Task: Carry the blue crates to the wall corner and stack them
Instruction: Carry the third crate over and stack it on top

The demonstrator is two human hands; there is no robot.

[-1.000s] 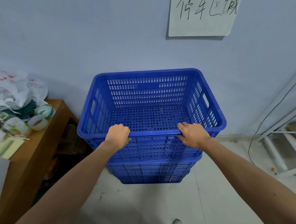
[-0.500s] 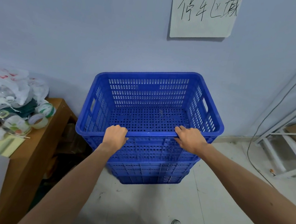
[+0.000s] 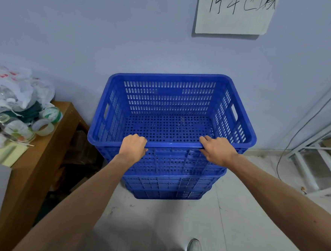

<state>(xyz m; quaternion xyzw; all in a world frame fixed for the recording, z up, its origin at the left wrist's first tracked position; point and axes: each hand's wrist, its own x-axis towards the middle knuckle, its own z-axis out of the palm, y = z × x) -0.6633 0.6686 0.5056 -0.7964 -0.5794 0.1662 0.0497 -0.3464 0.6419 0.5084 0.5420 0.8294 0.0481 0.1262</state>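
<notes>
**Top crate held by its near rim on the stack at the wall**

The top blue crate [image 3: 173, 114] sat nested on the lower blue crates [image 3: 168, 186], which stood on the tiled floor [image 3: 173, 224] close against the pale wall [image 3: 108, 33]. The left hand [image 3: 132, 147] was clenched over the near rim, fingers curled inside and thumb on the outer face. The right hand [image 3: 216, 149] grasped the same rim further right. Both arms reached out nearly straight. A wooden table [image 3: 41, 156] stood just left of the stack, cluttered with tape rolls [image 3: 45, 123] and plastic bags [image 3: 16, 87]. A handwritten paper sign [image 3: 233, 14] hung on the wall above. A white metal frame [image 3: 314, 165] stood to the right.
</notes>
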